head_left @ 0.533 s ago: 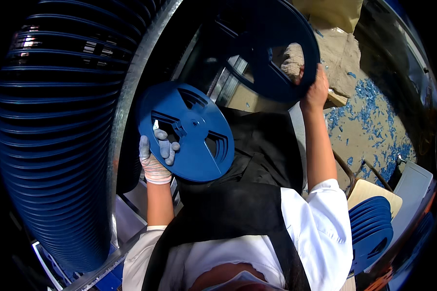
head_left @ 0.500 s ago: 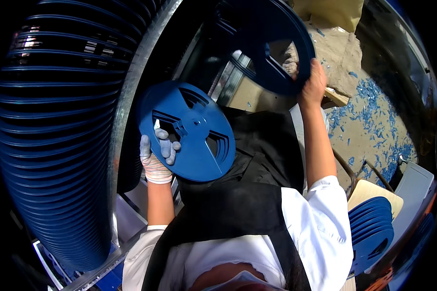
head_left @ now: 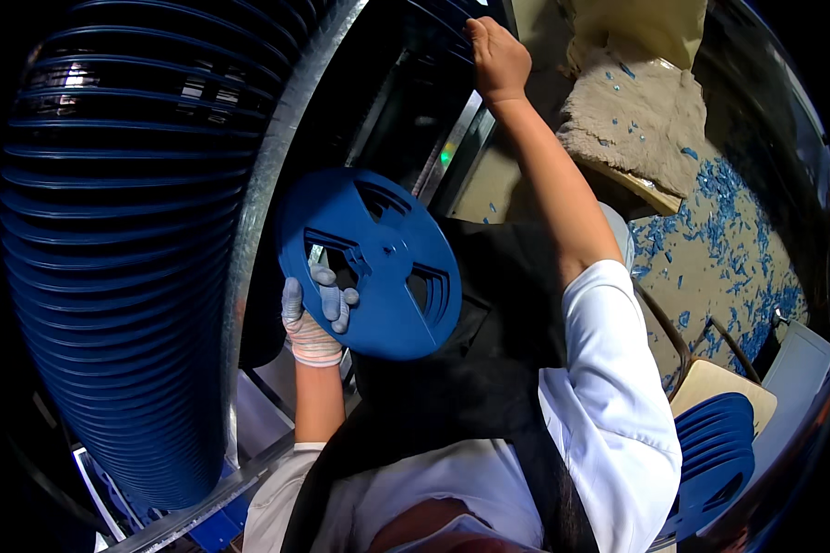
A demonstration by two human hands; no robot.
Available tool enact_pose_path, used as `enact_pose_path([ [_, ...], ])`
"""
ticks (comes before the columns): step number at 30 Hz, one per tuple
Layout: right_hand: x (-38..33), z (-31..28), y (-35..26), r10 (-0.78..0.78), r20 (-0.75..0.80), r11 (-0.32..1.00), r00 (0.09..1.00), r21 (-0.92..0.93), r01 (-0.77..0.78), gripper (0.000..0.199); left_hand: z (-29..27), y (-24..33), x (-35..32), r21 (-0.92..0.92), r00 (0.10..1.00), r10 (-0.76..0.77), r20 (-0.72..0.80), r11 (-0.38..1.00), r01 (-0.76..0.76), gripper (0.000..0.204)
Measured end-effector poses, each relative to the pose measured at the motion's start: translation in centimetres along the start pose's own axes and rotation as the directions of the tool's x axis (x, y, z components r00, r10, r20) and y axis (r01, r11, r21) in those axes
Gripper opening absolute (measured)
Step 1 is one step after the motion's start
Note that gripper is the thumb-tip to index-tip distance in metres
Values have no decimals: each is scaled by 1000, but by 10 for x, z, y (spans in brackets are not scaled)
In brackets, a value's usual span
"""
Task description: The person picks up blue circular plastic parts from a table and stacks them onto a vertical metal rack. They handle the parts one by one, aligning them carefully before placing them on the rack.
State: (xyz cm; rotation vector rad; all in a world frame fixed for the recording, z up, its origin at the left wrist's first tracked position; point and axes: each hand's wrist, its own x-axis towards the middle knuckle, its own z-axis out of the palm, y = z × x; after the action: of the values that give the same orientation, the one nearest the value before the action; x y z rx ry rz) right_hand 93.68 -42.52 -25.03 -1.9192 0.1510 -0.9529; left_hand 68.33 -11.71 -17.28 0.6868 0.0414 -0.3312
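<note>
Left hand (head_left: 312, 330): gloved, at centre left of the frame, clamped on a blue disc (head_left: 387, 288). The fingers pass through one of the disc's cut-out windows and bend onto the near face; the thumb lies outside the rim. The disc is at the centre of the frame, tilted, its face and small central hole visible, in front of the black apron (head_left: 433, 396).

Right hand (head_left: 503, 63): bare, at the upper centre, fingers bent at the edge of a dark blue piece (head_left: 446, 31). That piece is in shadow and cut by the top of the frame; whether the fingers are clamped on it cannot be told.

Surroundings: a long row of blue discs (head_left: 124, 304), set rim to rim, fills the left side of the frame beside a grey metal rail (head_left: 252, 221). A small green light (head_left: 447, 155) shows above centre. At upper right lies a beige pad (head_left: 636, 124); blue shavings (head_left: 724, 184) are scattered over the floor (head_left: 701, 281) near it. At lower right, a smaller stack of blue discs (head_left: 715, 452) overlaps a pale board (head_left: 715, 378)
</note>
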Motion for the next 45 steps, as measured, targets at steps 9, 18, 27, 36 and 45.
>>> enact_pose_path([
  [9,16,55,45,-282,94,878,955,-375,296,14,-2,0,-2,15,999,20,-26,1000,-20,48],
  [18,28,41,58,-136,141,991,981,24,134,20,2,-2,3,25,1000,16,-8,1000,-16,48],
  [27,-126,-70,21,45,629,963,776,180,-202,29,4,-3,16,7,997,-39,63,999,39,49],
  [36,-195,-161,-18,-436,872,882,223,364,301,59,-14,-4,31,-211,983,-85,161,970,118,51],
  [45,-139,-176,-30,-588,765,723,261,353,594,18,-32,5,43,58,1000,6,22,998,-7,39],
])
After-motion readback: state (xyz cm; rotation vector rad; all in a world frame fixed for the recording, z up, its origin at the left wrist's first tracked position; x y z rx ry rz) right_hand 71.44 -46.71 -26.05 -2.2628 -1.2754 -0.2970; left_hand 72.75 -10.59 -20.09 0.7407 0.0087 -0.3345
